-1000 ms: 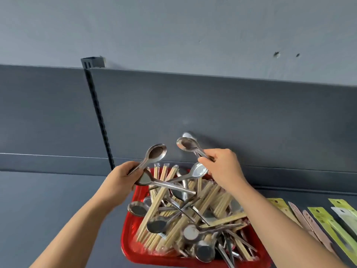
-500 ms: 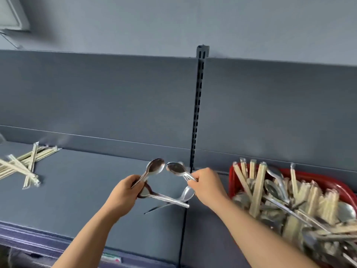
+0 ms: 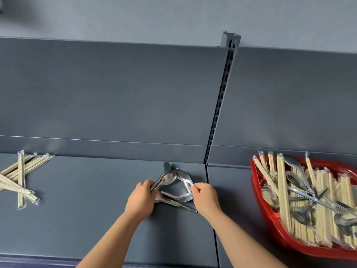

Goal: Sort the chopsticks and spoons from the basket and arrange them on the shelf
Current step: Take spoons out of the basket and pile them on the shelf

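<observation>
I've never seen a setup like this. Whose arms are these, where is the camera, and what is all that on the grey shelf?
There is no machine here, only a person working with bare hands. The camera is worn on the person's head and looks forward and down, so you see the arms reaching out from below.

The grey surface is a shop shelf. The left hand and the right hand each grip part of a bunch of metal spoons, held low at the shelf. I cannot tell whether the spoons already rest on it.

At far left lie wrapped chopsticks, loosely crossed. At right stands a red basket full of unsorted cutlery: more chopsticks and spoons mixed together.
</observation>
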`<state>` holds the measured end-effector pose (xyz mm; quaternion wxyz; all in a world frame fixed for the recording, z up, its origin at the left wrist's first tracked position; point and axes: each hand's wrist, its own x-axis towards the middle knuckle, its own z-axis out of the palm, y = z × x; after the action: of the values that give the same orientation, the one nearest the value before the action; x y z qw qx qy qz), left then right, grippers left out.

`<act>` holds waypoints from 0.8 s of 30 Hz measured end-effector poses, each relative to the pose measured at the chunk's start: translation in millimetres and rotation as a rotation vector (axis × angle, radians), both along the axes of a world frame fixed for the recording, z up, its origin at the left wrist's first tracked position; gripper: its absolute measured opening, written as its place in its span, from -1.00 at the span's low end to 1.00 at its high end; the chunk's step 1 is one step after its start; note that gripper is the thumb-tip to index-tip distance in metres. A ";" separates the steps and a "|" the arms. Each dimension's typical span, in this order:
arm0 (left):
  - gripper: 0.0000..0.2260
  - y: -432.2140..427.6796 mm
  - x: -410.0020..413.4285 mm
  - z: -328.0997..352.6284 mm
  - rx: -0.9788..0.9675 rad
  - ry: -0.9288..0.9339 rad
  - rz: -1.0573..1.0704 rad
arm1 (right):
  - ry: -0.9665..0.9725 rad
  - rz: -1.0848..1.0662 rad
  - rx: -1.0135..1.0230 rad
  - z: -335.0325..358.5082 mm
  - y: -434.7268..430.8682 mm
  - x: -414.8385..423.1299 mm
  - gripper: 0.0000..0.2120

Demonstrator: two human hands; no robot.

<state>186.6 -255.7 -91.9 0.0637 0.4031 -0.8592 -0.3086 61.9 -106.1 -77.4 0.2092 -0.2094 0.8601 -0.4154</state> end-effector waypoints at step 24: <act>-0.86 69.2 -36.9 66.1 -0.122 0.392 -0.168 | 0.079 -0.224 -0.127 68.9 116.2 -28.5 -0.65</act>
<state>149.6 -186.4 -25.8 0.2275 0.2578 -0.8781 -0.3328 33.4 10.1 -8.5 0.1138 -0.1411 0.8576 -0.4813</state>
